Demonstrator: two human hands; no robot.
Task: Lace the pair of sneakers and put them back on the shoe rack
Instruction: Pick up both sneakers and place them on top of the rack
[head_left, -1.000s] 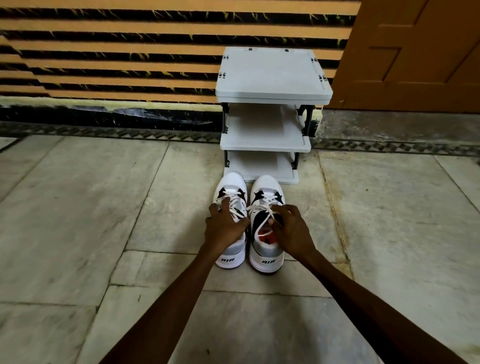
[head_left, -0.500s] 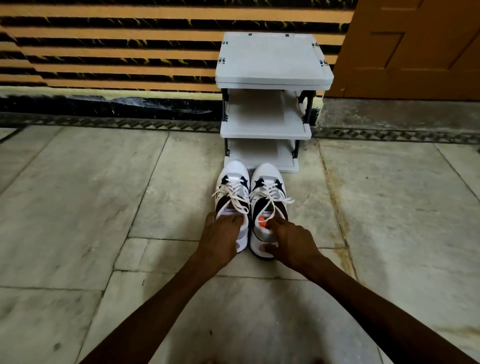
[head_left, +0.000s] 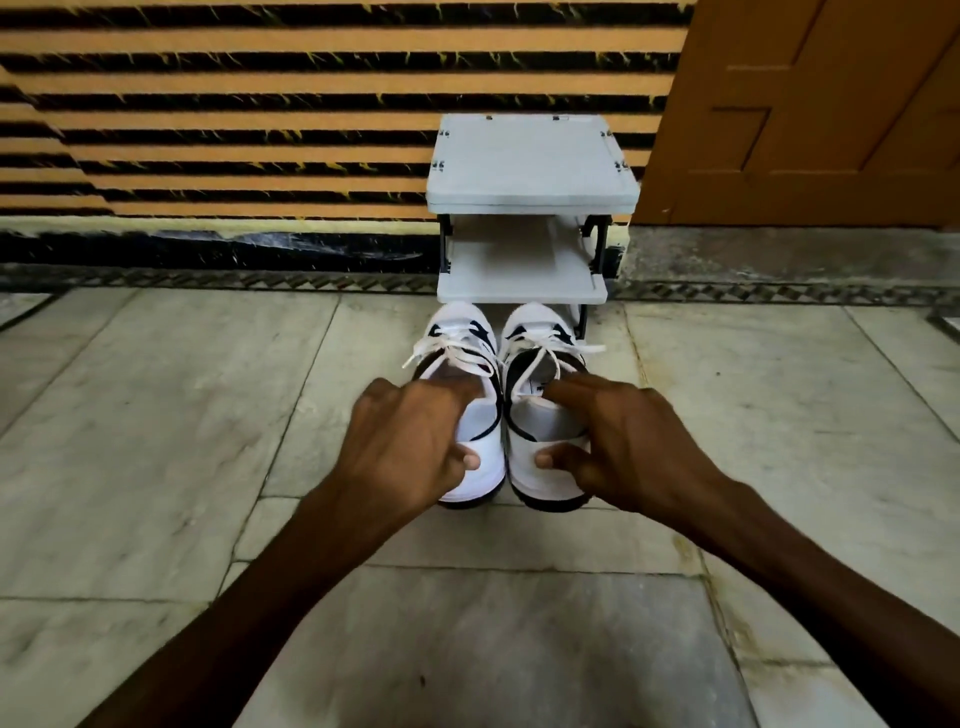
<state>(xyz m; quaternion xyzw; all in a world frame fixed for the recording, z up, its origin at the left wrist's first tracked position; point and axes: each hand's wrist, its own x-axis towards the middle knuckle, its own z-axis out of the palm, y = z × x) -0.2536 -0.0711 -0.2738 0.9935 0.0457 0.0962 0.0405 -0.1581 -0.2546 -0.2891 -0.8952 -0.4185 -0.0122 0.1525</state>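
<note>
Two white sneakers with black trim and white laces are side by side in front of the grey shoe rack (head_left: 530, 171), toes toward it. My left hand (head_left: 410, 441) grips the heel of the left sneaker (head_left: 467, 338), fingers inside the opening and thumb on the back. My right hand (head_left: 618, 441) grips the heel of the right sneaker (head_left: 540, 332) the same way. Both heels appear raised off the floor, and the toes sit at the rack's lowest shelf. Lace ends stick out to each side.
The rack stands against an orange and black striped wall, with its middle shelf (head_left: 519, 280) bare. A brown wooden door (head_left: 810, 104) is at the right. Marble floor tiles (head_left: 156, 415) spread around me.
My hands left the laces and moved to the heels, taking hold of both sneakers. The sneakers have moved forward toward the rack, toes now at its lowest shelf.
</note>
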